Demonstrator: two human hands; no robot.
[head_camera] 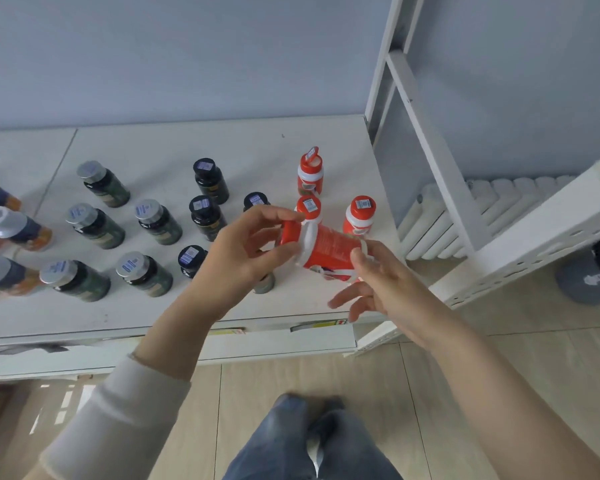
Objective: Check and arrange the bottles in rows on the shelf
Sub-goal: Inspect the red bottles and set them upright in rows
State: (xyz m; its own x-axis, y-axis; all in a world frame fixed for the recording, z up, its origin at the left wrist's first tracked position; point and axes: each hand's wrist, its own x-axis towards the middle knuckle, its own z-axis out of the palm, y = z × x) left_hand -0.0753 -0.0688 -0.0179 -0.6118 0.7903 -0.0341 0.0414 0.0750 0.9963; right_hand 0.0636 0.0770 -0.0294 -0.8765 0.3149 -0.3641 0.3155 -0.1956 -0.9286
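The red bottle [326, 252] lies on its side above the shelf's [153, 317] front right corner, left hand [246, 251] pinching its cap end, right hand [378, 278] cupping its base with loosely open fingers.

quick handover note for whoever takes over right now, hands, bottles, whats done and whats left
Left hand grips the cap end of a red bottle held sideways above the shelf; right hand supports its base.
Done: silver-capped bottles and black-capped bottles stand in rows; three red bottles stand at right.
Left: finish checking the held bottle and stand it with the reds. The rear red bottle has its flip lid open.
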